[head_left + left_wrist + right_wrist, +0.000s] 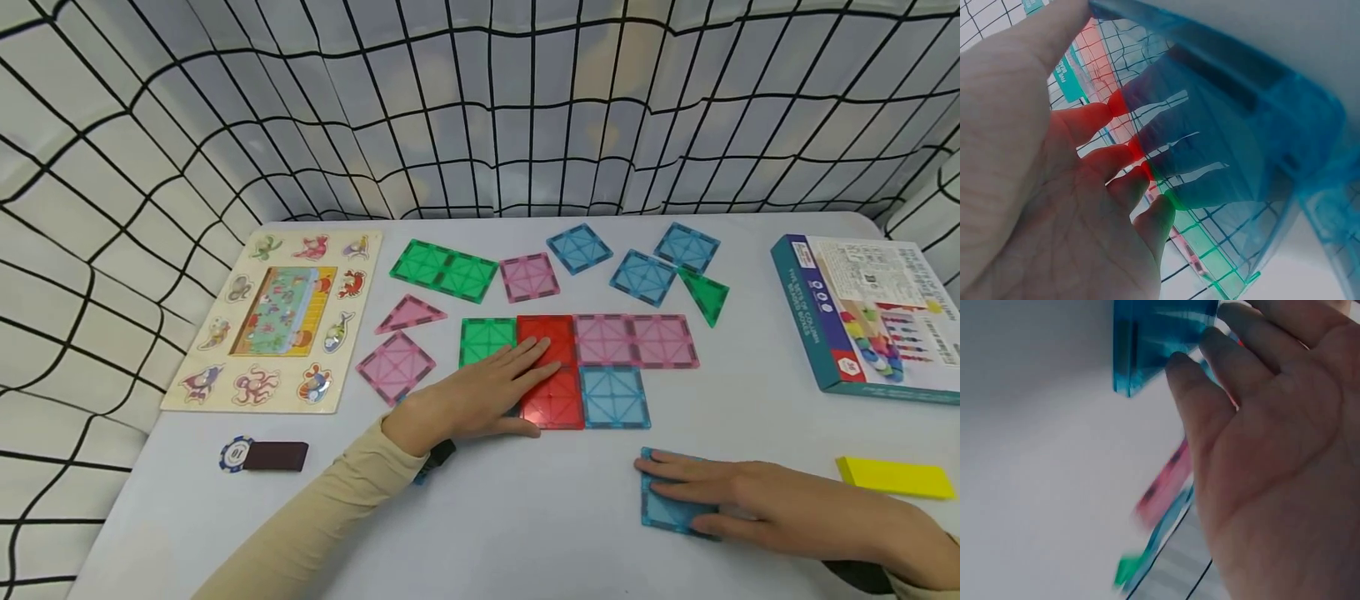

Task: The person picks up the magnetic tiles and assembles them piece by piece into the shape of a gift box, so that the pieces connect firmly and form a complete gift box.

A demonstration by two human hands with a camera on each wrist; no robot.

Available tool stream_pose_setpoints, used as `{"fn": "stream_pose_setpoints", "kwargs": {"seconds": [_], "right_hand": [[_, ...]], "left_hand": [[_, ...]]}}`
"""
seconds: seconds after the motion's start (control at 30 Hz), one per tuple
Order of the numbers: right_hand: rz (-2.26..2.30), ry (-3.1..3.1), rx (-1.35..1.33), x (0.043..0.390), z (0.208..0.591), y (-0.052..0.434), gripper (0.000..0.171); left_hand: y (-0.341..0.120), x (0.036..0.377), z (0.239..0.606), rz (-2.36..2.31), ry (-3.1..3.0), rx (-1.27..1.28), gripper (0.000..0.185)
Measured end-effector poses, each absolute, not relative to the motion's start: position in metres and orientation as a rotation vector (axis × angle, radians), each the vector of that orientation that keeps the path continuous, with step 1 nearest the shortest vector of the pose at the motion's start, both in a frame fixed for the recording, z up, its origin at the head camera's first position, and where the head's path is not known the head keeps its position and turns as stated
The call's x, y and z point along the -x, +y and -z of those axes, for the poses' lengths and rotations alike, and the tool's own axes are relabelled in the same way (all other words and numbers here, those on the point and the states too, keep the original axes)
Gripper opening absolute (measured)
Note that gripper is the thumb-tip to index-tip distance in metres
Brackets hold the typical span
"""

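Tiles lay spread across the white desk in front of me, clear coloured squares and triangles. My left hand rested flat, fingers straight, on the joined cluster in the middle: the fingertips reached onto the upper red tile, and the palm covered the lower edge of the green tile beside it. A second red tile sat just below the first, touching it, with a blue tile joined to its right side. Two pink tiles ran off to the right of the upper red one.

My right hand lay near the front edge of the desk, well apart from the cluster, with its fingers stretched out flat over a loose blue tile. The tile lay flat on the desk under my fingers; the thumb lay along the tile's near edge. Neither hand gripped anything.

Farther back were a green double tile, a pink square, three more blue squares and a green triangle. A pink triangle and a pink diamond-turned square lay left of the cluster. A wooden animal puzzle board sat at the far left, a poker chip and a dark block in front of it. A boxed game and a yellow block were on my right.
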State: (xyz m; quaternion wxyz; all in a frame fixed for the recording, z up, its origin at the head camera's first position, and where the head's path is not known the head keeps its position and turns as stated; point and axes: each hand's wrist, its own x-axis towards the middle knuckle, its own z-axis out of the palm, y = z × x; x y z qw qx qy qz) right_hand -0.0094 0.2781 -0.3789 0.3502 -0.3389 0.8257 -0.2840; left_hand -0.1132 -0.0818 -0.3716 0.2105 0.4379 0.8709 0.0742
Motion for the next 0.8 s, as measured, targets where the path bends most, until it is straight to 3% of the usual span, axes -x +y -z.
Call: {"fn": "stream_pose_setpoints", "kwargs": {"seconds": [0.27, 0.4, 0.8], "right_hand": [[0.461, 2.55, 0.83, 0.029, 0.386, 0.323, 0.067], [0.379, 2.636, 0.803, 0.036, 0.384, 0.314, 0.073], [0.295, 2.666, 0.905, 0.048, 0.378, 0.291, 0.069]], "left_hand": [[-0.084, 0.113, 0.371, -0.242, 2.396, -1.215, 0.096], [-0.088, 0.114, 0.371, -0.268, 2.389, -1.236, 0.1], [-0.09, 0.116, 0.372, -0.25, 2.383, -1.247, 0.096]]}}
